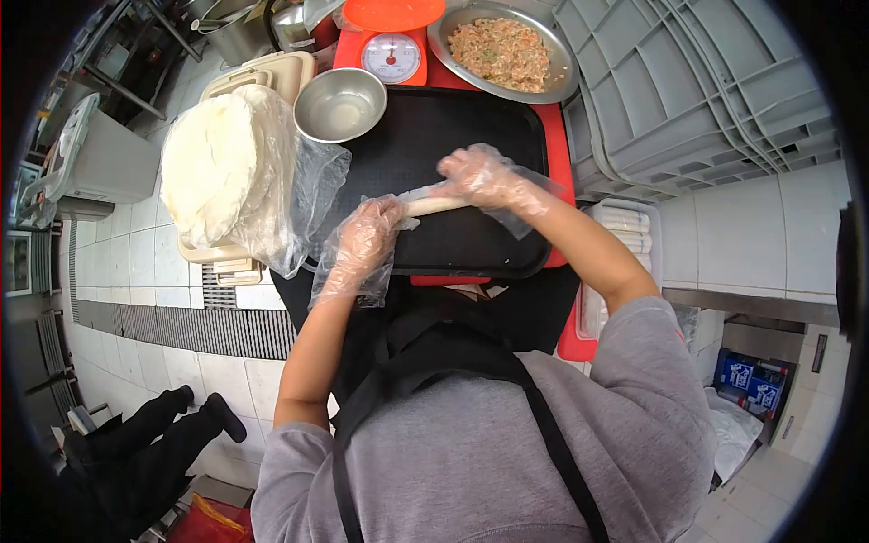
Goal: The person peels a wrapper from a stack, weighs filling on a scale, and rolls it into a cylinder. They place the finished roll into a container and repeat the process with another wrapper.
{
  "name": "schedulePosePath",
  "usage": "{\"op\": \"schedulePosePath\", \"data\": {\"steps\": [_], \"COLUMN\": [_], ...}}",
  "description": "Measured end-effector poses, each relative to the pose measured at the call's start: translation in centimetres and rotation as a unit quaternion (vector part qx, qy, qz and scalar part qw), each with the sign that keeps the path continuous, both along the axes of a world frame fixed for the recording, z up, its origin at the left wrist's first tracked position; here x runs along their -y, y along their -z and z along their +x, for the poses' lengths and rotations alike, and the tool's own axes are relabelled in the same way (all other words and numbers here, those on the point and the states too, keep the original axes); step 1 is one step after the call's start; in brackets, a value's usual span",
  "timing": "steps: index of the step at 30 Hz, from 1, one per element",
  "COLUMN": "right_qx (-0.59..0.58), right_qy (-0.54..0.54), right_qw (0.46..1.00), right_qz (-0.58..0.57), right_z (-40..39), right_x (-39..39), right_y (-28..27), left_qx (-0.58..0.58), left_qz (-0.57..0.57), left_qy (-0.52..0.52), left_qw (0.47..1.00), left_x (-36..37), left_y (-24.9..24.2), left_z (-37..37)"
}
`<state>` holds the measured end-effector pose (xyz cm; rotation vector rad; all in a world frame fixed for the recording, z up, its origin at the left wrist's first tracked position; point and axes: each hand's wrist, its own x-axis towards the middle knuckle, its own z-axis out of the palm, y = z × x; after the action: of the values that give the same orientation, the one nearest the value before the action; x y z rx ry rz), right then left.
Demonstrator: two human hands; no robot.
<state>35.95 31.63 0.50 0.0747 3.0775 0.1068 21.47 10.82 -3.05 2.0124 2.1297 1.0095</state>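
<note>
A pale, thin wrapper roll (436, 205) spans the space between my two hands above the black tray (425, 249). Its left end is in the closed fingers of my left hand (367, 237). My right hand (484, 178) grips the other end, with fingers curled over it. Both hands wear loose clear plastic gloves. To the left, a tall stack of round white wrappers (213, 167) lies partly in a clear plastic bag (317, 195). A small metal bowl (340, 104) with some liquid sits at the tray's upper left corner.
Behind the tray stand an orange dial scale (392, 56) and a metal basin of minced filling (502, 54). Grey crates (688, 81) rise on the right, beside a clear container of white rolls (625, 222). Another person's legs (172, 434) show at lower left.
</note>
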Motion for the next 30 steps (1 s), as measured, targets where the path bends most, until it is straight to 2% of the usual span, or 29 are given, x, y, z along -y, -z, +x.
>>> {"op": "schedulePosePath", "data": {"steps": [1,4,6,7,9,10,11,13,15,16,17,19,21,23,25,27,29,30], "right_qx": [-0.014,0.036,-0.003,-0.006,-0.018,-0.090,-0.099,-0.108,-0.189,-0.074,-0.171,-0.050,-0.047,-0.049,-0.034,-0.062,-0.067,-0.140], "right_qy": [-0.029,-0.007,-0.095,-0.097,-0.052,-0.031,0.026,-0.143,-0.077,-0.029,-0.012,0.092,0.095,0.102,0.105,0.124,0.201,0.169], "right_qw": [0.999,0.999,0.994,0.994,0.997,0.995,0.995,0.983,0.966,0.986,0.975,0.988,0.983,0.978,0.992,0.989,0.977,0.974], "right_qz": [-0.010,0.025,0.047,0.048,0.049,0.017,-0.008,0.043,-0.157,-0.149,-0.139,-0.116,-0.148,-0.177,-0.066,-0.048,-0.025,-0.047], "right_z": [1.5,2.5,1.2,0.1,-2.1,-2.4,-2.4,-0.8,2.1,3.1,4.4,5.4,6.1,6.1,5.5,5.1,4.1,3.9], "right_x": [-0.7,-1.7,-1.2,-0.8,0.0,-0.3,-0.4,-0.3,0.0,0.6,1.6,3.0,3.9,4.3,4.4,4.5,5.7,6.1], "right_y": [-0.5,-0.9,-0.6,-0.6,-0.7,-1.3,-1.8,-3.4,-0.1,0.3,1.8,1.5,1.1,0.3,-0.6,0.7,0.5,1.1], "left_qx": [0.001,0.000,-0.005,-0.008,-0.003,-0.006,-0.005,-0.003,-0.023,-0.020,-0.016,0.026,0.022,-0.019,-0.048,-0.081,-0.088,-0.086], "left_qz": [0.002,0.023,0.033,0.033,0.047,0.047,0.035,0.023,0.030,0.027,0.027,-0.085,-0.120,-0.051,-0.061,-0.038,-0.008,-0.015], "left_qy": [0.000,0.016,0.022,0.020,0.019,0.017,0.006,-0.004,0.008,0.014,0.016,0.088,0.107,0.080,0.063,0.070,0.035,0.027], "left_qw": [1.000,1.000,0.999,0.999,0.999,0.999,0.999,1.000,0.999,0.999,0.999,0.992,0.987,0.995,0.995,0.994,0.995,0.996], "left_x": [0.1,0.1,0.2,0.2,0.4,0.5,0.5,0.7,0.4,0.3,0.4,0.5,1.2,1.2,0.5,0.2,-0.3,-0.6], "left_y": [0.1,0.2,0.1,0.2,0.3,0.3,0.3,0.6,1.0,1.1,1.1,-0.3,-1.2,-2.4,-3.2,-2.1,0.2,0.8], "left_z": [-0.2,-0.4,-0.4,-0.3,-0.2,-0.3,-0.2,-0.3,-0.8,-0.9,-1.0,-1.5,-1.4,-0.3,2.0,3.7,3.9,3.7]}}
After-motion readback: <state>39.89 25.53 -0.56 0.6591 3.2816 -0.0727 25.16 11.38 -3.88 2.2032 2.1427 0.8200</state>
